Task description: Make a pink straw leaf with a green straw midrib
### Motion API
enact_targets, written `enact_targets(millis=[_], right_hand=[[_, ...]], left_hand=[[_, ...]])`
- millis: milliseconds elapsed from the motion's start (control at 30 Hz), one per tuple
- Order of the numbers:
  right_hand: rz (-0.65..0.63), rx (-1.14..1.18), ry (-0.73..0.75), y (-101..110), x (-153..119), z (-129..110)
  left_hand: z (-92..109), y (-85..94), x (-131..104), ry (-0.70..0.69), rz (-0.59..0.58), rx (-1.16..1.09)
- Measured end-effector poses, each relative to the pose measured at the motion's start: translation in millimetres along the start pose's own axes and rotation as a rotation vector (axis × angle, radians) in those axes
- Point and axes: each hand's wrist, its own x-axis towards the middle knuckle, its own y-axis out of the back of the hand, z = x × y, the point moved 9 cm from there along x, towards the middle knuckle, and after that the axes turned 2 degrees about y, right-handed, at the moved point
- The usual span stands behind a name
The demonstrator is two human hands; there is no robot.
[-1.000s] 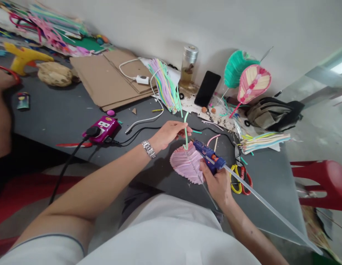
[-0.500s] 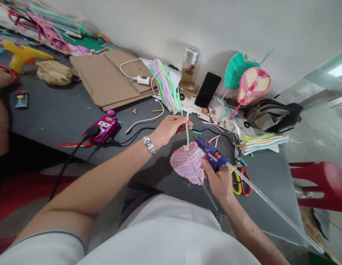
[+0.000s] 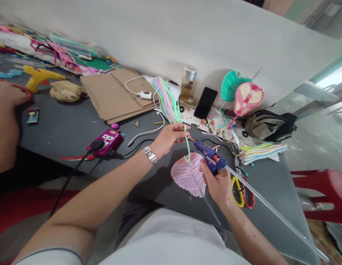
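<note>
My left hand pinches a light green pipe cleaner near its upper end. The lower end of that strip curls against the top edge of a pink, leaf-shaped fan made of pleated strips. In my right hand is a blue hot glue gun, its tip close to the left fingers and the green strip. A long clear glue stick sticks out of the gun's back. From the fan a thin stem runs toward my body.
Scissors with yellow and red handles lie right of my right hand. Bundled pipe cleaners, cardboard, a bottle and a phone are farther back. A purple power socket stands left. Another person's arm is at far left.
The camera view has tilted up, so the table things appear lower. My left fingers look more stretched along the green strip, and the glue gun tip is now close beside them.
</note>
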Motion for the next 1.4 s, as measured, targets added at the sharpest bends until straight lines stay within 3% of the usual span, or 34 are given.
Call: enact_targets(millis=[300, 633, 800, 1400], right_hand=[[-0.015, -0.037, 0.067, -0.5, 14.1, -13.4], [-0.041, -0.093, 0.112, -9.3, 28.8, -14.6], [-0.033, -0.201, 0.126, -7.8, 30.1, -14.3], [-0.055, -0.263, 0.192, -6.3, 30.0, -27.9]], left_hand=[[3.2, -10.3, -6.2, 0.042, -0.025, -0.124], [5.7, -9.0, -4.1, 0.106, -0.050, -0.097], [2.8, -2.1, -1.1, 0.183, 0.007, -0.097], [-0.3, -7.3, 3.9, 0.175, 0.021, -0.095]])
